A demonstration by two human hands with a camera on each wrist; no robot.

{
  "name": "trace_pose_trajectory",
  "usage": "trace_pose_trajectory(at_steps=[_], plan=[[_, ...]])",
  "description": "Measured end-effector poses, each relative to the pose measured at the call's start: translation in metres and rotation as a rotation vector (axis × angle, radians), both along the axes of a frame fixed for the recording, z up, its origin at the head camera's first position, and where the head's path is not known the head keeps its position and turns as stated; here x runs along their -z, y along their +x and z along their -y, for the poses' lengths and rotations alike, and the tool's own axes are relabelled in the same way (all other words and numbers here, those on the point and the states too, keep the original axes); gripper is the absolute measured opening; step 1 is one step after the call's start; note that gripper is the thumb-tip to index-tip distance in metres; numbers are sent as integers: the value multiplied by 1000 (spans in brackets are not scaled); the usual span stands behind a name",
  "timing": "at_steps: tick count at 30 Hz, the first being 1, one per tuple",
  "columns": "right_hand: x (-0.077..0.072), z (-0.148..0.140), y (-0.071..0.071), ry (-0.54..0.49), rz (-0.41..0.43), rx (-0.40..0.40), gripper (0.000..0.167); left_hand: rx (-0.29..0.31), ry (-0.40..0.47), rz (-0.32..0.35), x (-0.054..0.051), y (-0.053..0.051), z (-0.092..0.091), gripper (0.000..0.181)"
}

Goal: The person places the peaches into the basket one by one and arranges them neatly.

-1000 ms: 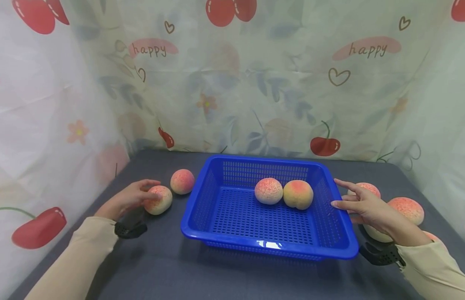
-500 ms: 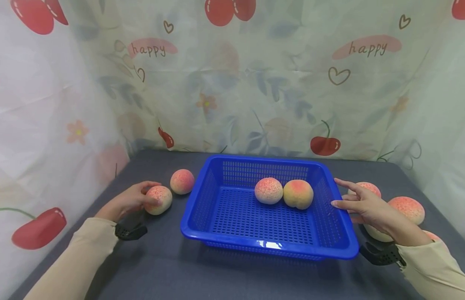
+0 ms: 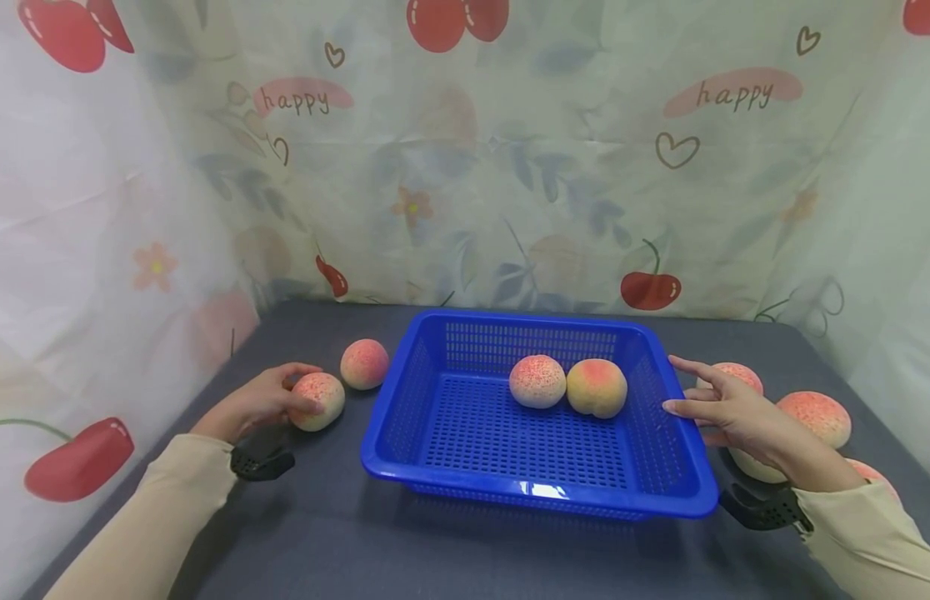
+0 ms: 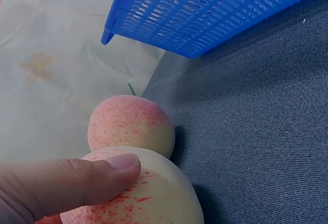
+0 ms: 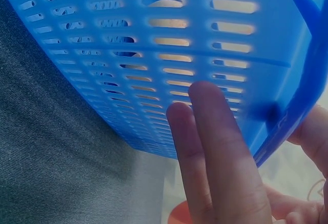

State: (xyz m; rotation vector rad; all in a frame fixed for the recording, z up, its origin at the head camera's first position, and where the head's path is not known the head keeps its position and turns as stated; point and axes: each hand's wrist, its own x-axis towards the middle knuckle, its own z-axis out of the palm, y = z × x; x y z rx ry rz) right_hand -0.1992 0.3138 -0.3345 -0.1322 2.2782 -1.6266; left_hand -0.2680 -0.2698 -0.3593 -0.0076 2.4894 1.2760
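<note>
The left hand (image 3: 257, 402) holds a speckled pink-and-cream peach (image 3: 322, 403) on the dark table, left of the blue basket (image 3: 465, 487). Its thumb presses that peach (image 4: 159, 193) in the left wrist view; the other fingers are mostly hidden. The right hand (image 3: 746, 417) holds the basket's right rim, with thumb and forefinger at the rim. In the right wrist view, two fingers of this hand (image 5: 223, 167) lie along the outside of the basket wall (image 5: 277, 19). Inside the basket, a speckled peach (image 3: 537, 382) touches a yellower one (image 3: 596, 389).
Just behind the held peach sits a pinker peach (image 3: 364, 364), also seen in the left wrist view (image 4: 130, 124). Several peaches lie around the right forearm, including a large one (image 3: 816, 417). A patterned curtain (image 3: 472, 183) surrounds the dark table (image 3: 435, 550) behind and at both sides.
The left hand's fingers and thumb have closed around the peach, which has barely moved. The right hand and the basket look unchanged.
</note>
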Motion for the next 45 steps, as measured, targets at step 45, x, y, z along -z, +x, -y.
trace_pose_trajectory(at_steps=[45], plan=[[-2, -2, -2, -1, 18, -15, 90, 19, 144, -134, -94, -7, -41, 80]])
